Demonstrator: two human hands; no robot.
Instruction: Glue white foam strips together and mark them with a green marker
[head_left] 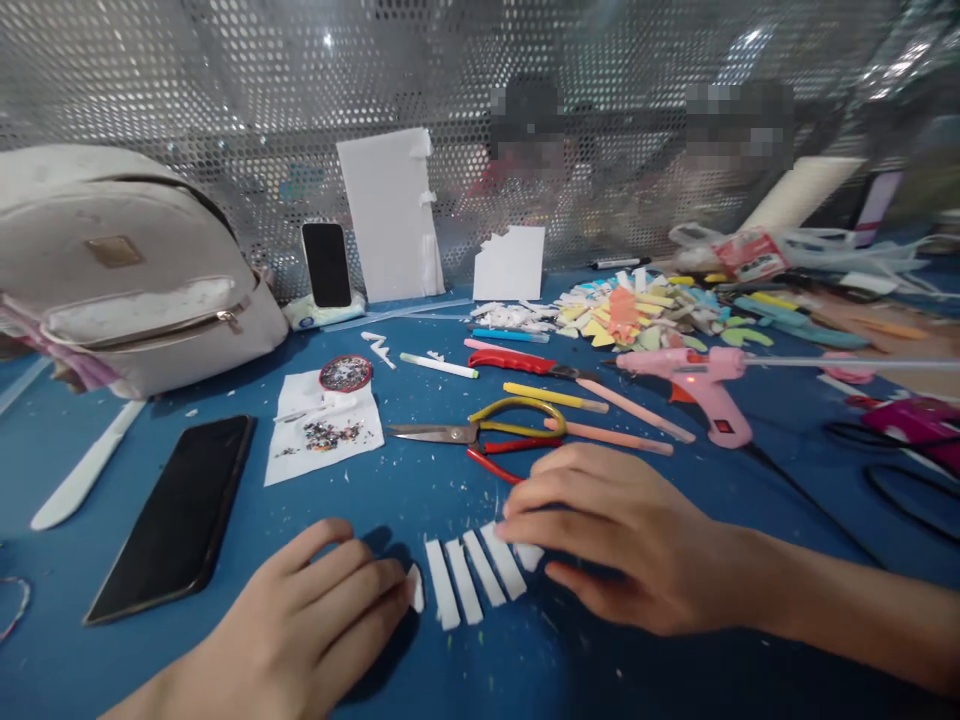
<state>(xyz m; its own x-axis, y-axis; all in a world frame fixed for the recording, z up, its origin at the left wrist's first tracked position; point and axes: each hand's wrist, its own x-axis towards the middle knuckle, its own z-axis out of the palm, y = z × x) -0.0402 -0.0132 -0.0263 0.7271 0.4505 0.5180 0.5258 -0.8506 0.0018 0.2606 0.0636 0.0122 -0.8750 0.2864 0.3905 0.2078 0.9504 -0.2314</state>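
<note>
Several narrow white strips (442, 586) lie side by side on the blue table, fanned slightly. My left hand (315, 610) is closed at their left end, its fingertips on a small white piece (416, 588) with a rounded edge. My right hand (622, 540) reaches in from the right, thumb and fingers apart. Its fingertips touch the top of the rightmost strip (504, 562). Another white piece (529, 556) shows between its thumb and fingers, partly hidden; I cannot tell whether the thumb touches it. Beyond the right hand lie scissors (442, 433) with yellow and red handles.
A pink glue gun (701, 385) with a cable rests at right, near red-handled pliers (517, 362) and several markers (555, 397). Behind is a heap of coloured scraps (637, 308). On the left are a dark phone (176, 515), a white knife (90, 468) and a backpack (135, 260).
</note>
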